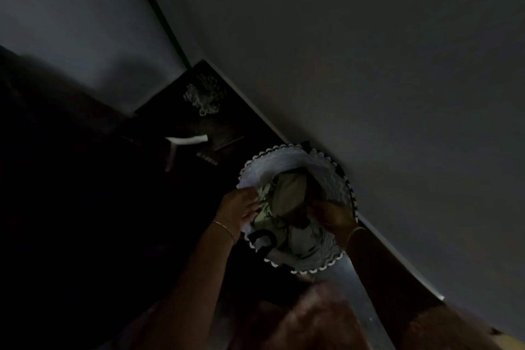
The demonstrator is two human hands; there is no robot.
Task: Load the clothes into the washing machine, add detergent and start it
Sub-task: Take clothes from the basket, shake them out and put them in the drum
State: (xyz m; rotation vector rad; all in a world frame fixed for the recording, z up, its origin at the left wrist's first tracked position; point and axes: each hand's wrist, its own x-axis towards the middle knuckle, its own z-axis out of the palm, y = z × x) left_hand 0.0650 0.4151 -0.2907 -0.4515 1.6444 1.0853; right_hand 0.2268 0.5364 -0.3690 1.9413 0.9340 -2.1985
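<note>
Left hand (240, 207): fingertips go under the clothes (289, 196), grip unreadable. Right hand (332, 216): fingers dim and smeared against the fabric, hold unclear too. Basket (284, 156) rim is partly covered by both wrists. Left of the left fingers it's all black (no detail at all). Beyond the fingertips are a pale curved object (186, 139) and a lacy patch (203, 96), both too blurred to name. Below the wrists is a reddish blur (318, 318), cut by the bottom edge.

Left hand (240, 207) and right hand (333, 217) reach forward.
</note>
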